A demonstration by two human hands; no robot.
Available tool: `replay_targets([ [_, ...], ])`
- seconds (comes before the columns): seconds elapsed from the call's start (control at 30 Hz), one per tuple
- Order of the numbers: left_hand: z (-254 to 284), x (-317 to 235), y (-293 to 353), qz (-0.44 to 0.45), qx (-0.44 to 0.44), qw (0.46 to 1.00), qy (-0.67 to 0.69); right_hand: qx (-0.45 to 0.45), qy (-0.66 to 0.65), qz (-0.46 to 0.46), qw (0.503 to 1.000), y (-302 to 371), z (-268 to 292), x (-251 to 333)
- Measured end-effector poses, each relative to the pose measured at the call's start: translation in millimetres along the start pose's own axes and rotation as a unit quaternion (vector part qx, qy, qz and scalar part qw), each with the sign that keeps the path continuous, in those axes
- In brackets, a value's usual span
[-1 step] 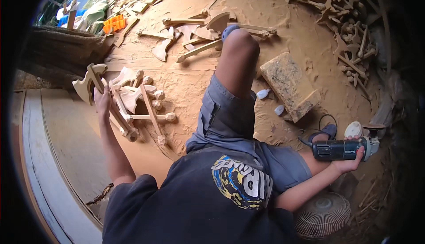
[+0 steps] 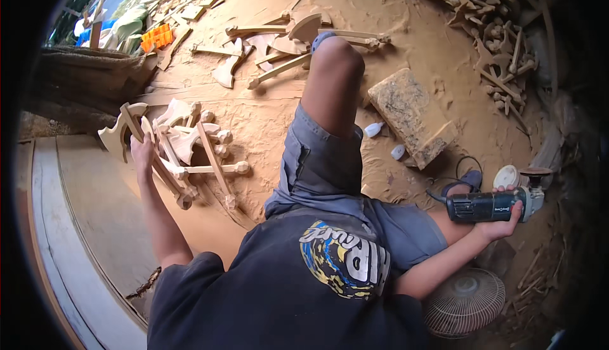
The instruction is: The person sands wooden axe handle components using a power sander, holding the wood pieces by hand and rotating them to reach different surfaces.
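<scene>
Sideways, right hand (image 2: 502, 223) grips angle grinder (image 2: 487, 205), disc end pointing right.

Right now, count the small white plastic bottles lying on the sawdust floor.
2. One white bottle lies beside the person's bent leg, left of the rough wooden block. The other white bottle lies just below it, nearer the block's lower end. Sawdust or scrap wood may hide more.
</scene>
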State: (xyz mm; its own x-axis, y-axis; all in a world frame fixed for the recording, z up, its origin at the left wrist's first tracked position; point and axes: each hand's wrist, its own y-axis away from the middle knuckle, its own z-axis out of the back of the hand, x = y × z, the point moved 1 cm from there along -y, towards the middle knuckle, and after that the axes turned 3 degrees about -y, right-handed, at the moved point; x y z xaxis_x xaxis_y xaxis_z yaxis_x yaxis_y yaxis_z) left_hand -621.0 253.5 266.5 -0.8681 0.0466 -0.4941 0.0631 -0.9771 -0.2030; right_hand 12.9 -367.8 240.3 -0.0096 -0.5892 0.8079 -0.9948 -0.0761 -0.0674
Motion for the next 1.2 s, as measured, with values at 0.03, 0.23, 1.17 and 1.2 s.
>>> replay_targets([
  [0.03, 16.1, 29.1, -21.4, 0.05, 0.017, 0.985, -0.163, 0.016, -0.039, -0.01, 0.999, 0.2, 0.7, -6.3],
  [0.23, -10.5, -185.5, 84.4, -0.211, 0.45, 0.848, -0.184, -0.013, -0.007, -0.013, 1.0, -6.2, 20.6, 9.3],
  [1.17, -86.5, -366.9, 371.5, -0.584, 0.676, 0.448, 0.018, -0.007, -0.131, -0.153, 0.979, -83.7, 19.2, 8.4],
  [1.2, -92.4, -365.0, 352.1, -0.572, 0.701, 0.425, 0.019, -0.006, -0.125, -0.131, 0.984, -86.0, 28.8, 12.7],
])
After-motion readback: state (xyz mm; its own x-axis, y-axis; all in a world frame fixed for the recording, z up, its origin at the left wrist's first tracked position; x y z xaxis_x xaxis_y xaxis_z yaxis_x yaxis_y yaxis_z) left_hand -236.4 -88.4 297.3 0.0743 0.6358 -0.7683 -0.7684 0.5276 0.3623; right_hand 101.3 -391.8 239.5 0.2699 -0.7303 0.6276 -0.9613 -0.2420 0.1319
